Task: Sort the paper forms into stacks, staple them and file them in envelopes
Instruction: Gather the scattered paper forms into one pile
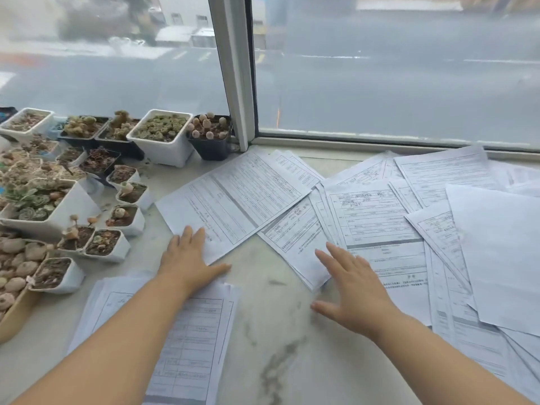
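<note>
Head view: white printed forms are lying fanned, overlapping, across the marble sill.
Left hand: fingers flat, pressing a form.
Right hand: fingers spread, holding nothing.
Stack: lying under the left forearm.

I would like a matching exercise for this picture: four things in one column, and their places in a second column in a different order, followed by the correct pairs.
Things
1. left hand
2. right hand
3. succulent pots
4. neat stack of forms

Places
A. along the window, at the far left of the counter
B. near edge of the counter, under the left forearm
C. flat on the corner of the large tilted form
D. fingers spread over the scattered forms on the right

Pairs: 1-C, 2-D, 3-A, 4-B
</note>
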Tool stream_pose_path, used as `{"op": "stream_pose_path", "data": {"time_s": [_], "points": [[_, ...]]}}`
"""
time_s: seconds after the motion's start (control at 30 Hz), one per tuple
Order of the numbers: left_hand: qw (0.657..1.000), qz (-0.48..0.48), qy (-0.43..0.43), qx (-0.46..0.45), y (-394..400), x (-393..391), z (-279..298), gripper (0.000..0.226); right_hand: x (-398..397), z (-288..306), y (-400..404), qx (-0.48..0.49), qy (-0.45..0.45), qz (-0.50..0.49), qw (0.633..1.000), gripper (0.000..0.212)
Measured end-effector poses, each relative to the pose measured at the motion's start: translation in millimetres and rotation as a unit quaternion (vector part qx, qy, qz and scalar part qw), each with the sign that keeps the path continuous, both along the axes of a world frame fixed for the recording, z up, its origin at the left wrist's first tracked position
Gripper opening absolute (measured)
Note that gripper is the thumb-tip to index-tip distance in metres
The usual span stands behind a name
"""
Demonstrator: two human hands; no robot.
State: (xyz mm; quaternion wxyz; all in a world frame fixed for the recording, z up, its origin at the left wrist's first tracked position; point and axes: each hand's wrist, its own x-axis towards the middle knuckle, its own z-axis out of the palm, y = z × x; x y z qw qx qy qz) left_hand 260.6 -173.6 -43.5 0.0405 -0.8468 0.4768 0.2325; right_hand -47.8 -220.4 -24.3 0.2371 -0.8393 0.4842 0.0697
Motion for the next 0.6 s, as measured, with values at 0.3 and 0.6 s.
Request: {"op": "stream_pose_path", "data": {"time_s": [0.3,0.6], "points": [[0.962,-0.176,-0.208,-0.028,-9,14,7,0.041,10,-13,-34,-0.051,0.043,0.022,0.997,0.09],[0.97,0.006,-0.061,-0.234,-28,32,20,0.019,8,-21,-43,-0.07,0.033,-0.004,0.997,0.073]]}}
